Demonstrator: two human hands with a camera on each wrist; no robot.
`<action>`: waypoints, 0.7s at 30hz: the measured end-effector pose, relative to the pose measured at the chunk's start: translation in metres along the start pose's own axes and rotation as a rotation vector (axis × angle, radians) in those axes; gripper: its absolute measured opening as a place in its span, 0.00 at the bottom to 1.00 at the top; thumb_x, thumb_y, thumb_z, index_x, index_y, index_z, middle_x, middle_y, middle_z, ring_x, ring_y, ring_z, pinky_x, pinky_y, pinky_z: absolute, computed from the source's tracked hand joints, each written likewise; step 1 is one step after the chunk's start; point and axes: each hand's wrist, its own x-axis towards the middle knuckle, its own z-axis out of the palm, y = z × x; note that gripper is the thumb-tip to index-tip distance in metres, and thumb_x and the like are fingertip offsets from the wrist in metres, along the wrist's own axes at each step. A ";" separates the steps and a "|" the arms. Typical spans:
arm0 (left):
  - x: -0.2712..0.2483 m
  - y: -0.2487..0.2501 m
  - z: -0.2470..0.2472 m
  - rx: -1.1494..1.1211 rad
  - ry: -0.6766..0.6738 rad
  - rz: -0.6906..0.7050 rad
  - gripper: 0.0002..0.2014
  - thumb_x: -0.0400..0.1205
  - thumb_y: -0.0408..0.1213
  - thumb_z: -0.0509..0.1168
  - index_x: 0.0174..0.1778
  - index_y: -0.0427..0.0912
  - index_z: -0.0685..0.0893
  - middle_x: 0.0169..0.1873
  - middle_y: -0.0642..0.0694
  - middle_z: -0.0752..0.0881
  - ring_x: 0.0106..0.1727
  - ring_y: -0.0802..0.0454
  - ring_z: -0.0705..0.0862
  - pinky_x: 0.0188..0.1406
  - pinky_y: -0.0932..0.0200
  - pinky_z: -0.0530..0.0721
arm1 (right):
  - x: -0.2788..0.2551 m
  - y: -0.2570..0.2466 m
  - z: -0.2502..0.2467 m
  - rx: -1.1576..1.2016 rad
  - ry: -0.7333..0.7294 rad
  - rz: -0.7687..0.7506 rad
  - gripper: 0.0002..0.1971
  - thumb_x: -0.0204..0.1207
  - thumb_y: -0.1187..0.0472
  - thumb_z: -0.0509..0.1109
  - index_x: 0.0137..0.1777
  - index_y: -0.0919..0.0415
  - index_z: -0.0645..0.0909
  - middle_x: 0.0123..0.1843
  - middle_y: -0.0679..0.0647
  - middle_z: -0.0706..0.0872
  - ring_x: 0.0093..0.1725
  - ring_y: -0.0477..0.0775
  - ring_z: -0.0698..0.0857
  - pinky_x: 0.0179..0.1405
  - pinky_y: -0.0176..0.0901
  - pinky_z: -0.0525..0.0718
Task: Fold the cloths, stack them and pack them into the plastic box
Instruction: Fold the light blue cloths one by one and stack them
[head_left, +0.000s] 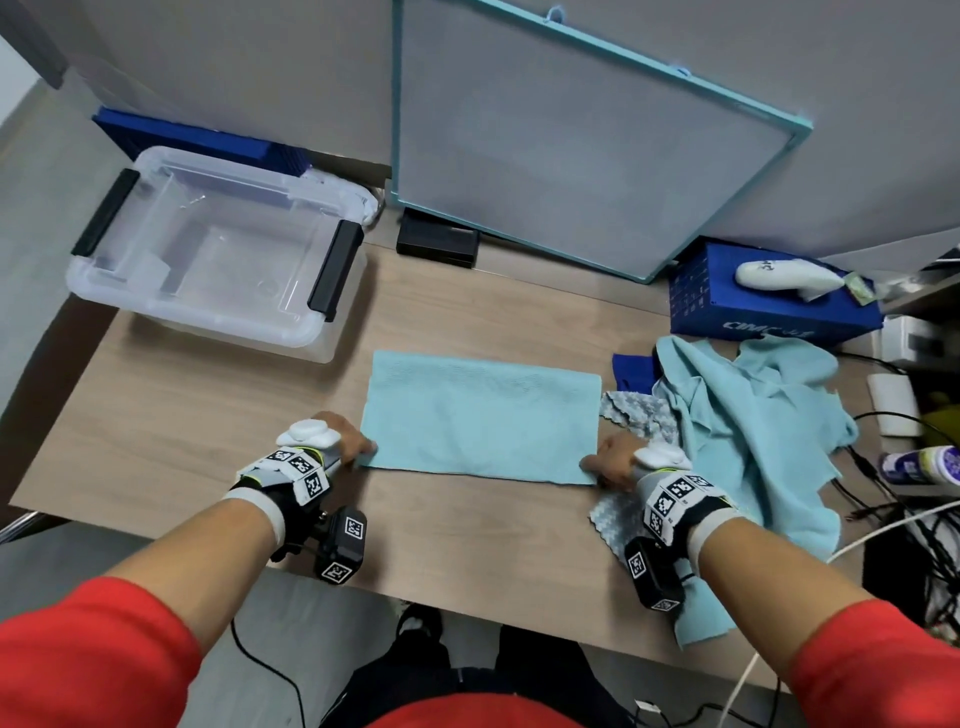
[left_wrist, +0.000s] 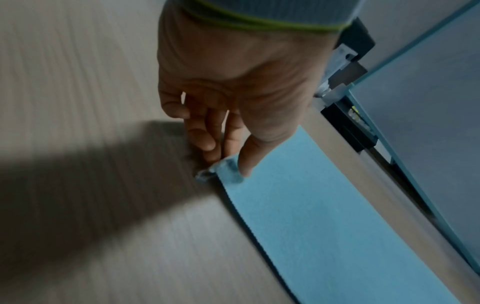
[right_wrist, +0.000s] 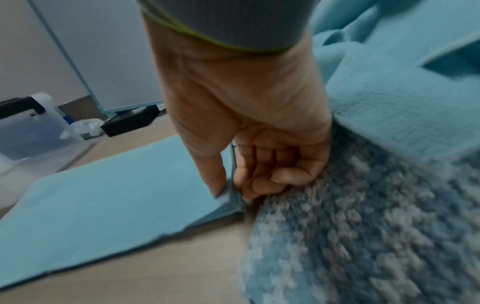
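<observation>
A light blue cloth (head_left: 480, 415) lies folded in half, flat on the wooden table (head_left: 208, 441). My left hand (head_left: 358, 449) pinches its near left corner (left_wrist: 228, 168) between thumb and fingers. My right hand (head_left: 597, 465) pinches the near right corner (right_wrist: 231, 197) the same way. The clear plastic box (head_left: 208, 254) with black latches stands open and empty at the table's far left. To the right lie a crumpled light blue cloth (head_left: 753, 431), a grey-white patterned cloth (head_left: 639, 415) partly under my right hand, and a dark blue cloth (head_left: 631, 371), mostly hidden.
A teal-framed board (head_left: 571, 145) leans against the wall behind the cloth, with a black box (head_left: 436, 244) at its foot. A blue carton (head_left: 769, 301) with a white device on it stands at the far right. Cables and small items crowd the right edge.
</observation>
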 end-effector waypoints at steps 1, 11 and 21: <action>0.000 0.000 -0.001 -0.069 0.042 -0.013 0.14 0.65 0.48 0.75 0.30 0.41 0.82 0.29 0.45 0.83 0.30 0.46 0.78 0.32 0.61 0.74 | 0.001 -0.002 0.000 0.026 0.033 -0.004 0.13 0.67 0.48 0.72 0.37 0.59 0.84 0.35 0.56 0.88 0.33 0.56 0.85 0.30 0.38 0.77; 0.035 0.051 -0.020 -0.284 0.328 0.157 0.35 0.70 0.47 0.76 0.72 0.46 0.73 0.61 0.41 0.79 0.58 0.39 0.82 0.62 0.50 0.81 | 0.037 -0.030 -0.013 0.192 0.275 -0.001 0.24 0.73 0.46 0.70 0.62 0.61 0.71 0.50 0.56 0.83 0.45 0.60 0.81 0.44 0.47 0.76; 0.020 0.026 -0.003 -0.462 0.208 0.061 0.11 0.69 0.32 0.75 0.33 0.46 0.78 0.30 0.49 0.81 0.34 0.47 0.78 0.29 0.61 0.72 | 0.073 -0.082 -0.039 0.139 0.349 -0.121 0.08 0.73 0.57 0.67 0.51 0.53 0.78 0.52 0.55 0.87 0.45 0.59 0.82 0.42 0.41 0.76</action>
